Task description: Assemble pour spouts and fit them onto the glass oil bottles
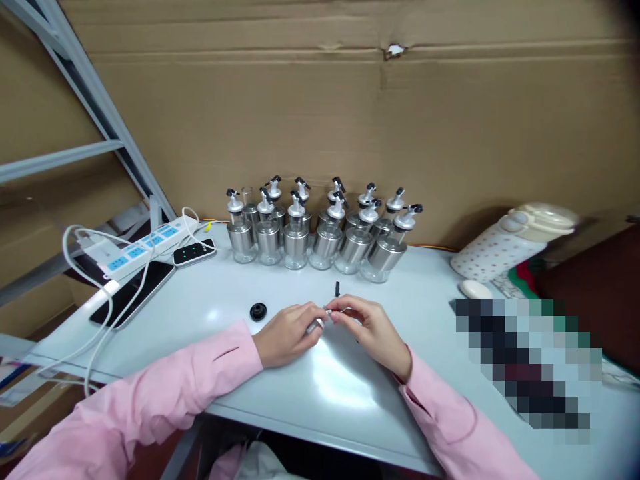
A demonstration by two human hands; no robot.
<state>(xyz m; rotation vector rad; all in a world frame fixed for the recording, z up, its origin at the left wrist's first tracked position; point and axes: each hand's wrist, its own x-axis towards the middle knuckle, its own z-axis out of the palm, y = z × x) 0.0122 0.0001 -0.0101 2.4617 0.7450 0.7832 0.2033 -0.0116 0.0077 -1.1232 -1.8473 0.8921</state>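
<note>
My left hand point(293, 333) is closed around a small silver pourer spout point(316, 325), mostly hidden by the fingers. The thumb and fingertips of my right hand point(373, 328) pinch together at the spout's narrow tip. Just beyond the fingertips lies a small black flip cap point(337, 289). A round black stopper point(258, 311) rests on the table left of my left hand. Behind stand several glass-and-steel bottles point(295, 240) in two rows, most topped with silver spouts and black caps. One back-left bottle point(247, 197) shows an open glass neck.
A power strip point(150, 247) with looping white cables, a phone point(133, 293) and a small black device point(194, 253) lie left on the table point(240, 393). At right are a dotted white flask point(500, 247), a white oval object point(475, 289) and a blurred-out patch. Cardboard point(300, 100) stands behind.
</note>
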